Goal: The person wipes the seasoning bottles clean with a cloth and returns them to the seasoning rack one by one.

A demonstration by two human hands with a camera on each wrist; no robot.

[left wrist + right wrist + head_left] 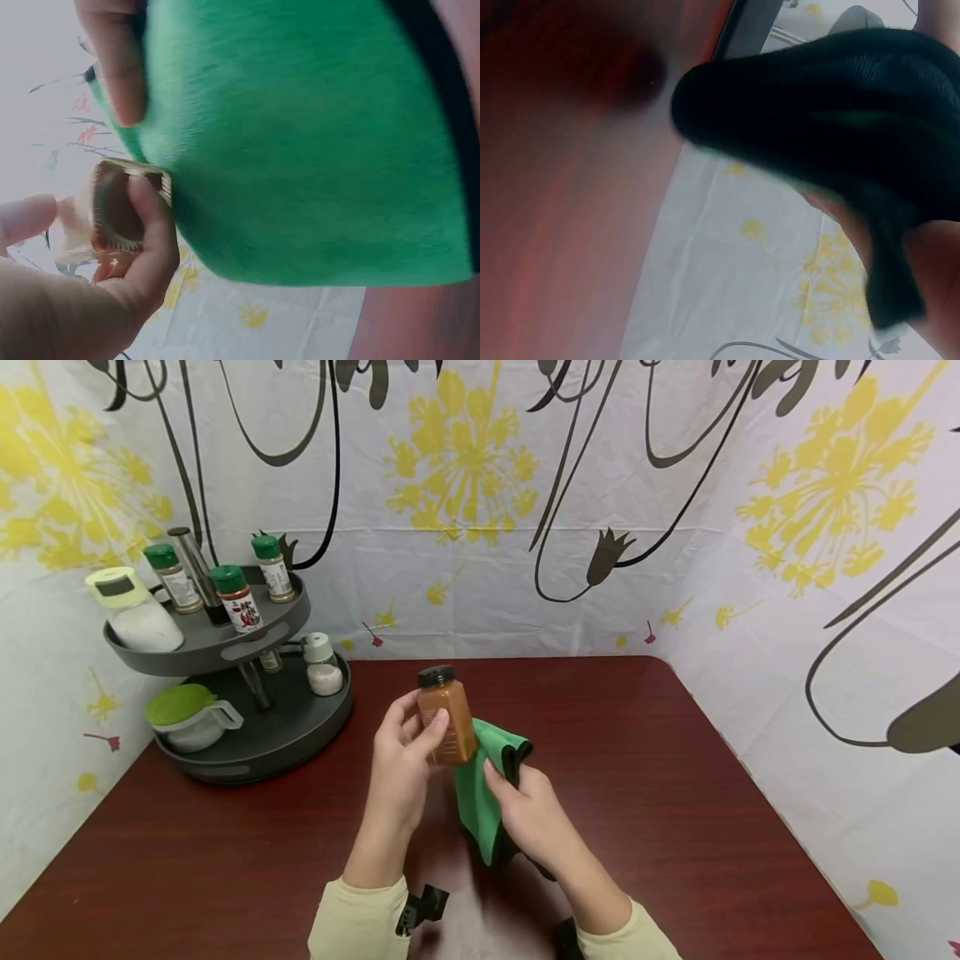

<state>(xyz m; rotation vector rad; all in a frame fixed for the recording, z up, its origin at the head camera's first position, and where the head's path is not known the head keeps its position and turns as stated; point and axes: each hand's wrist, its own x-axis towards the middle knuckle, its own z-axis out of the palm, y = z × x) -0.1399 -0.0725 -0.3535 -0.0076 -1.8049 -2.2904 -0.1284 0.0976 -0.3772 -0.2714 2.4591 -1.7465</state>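
Observation:
Above the table, my left hand (397, 768) grips a spice jar (454, 714) with a black lid and orange-brown contents, its thumb across the near side. The jar is slightly tilted, lid up. My right hand (534, 818) pinches a green cloth (477, 806) with black edging, which hangs down and meets the jar's right side. From the left wrist view, the jar's base (120, 210) faces the camera and the cloth (315, 150) fills much of the picture. In the right wrist view the dark, blurred cloth (802, 120) covers most of the right hand.
A two-tier grey rack (255, 752) stands at the back left. Green-lidded shakers (242, 608) and a white container (146, 622) are on its upper tier; a green-lidded pot (195, 718) and a white-capped shaker (324, 672) sit below. Patterned curtains (465, 593) border the dark red table (637, 777).

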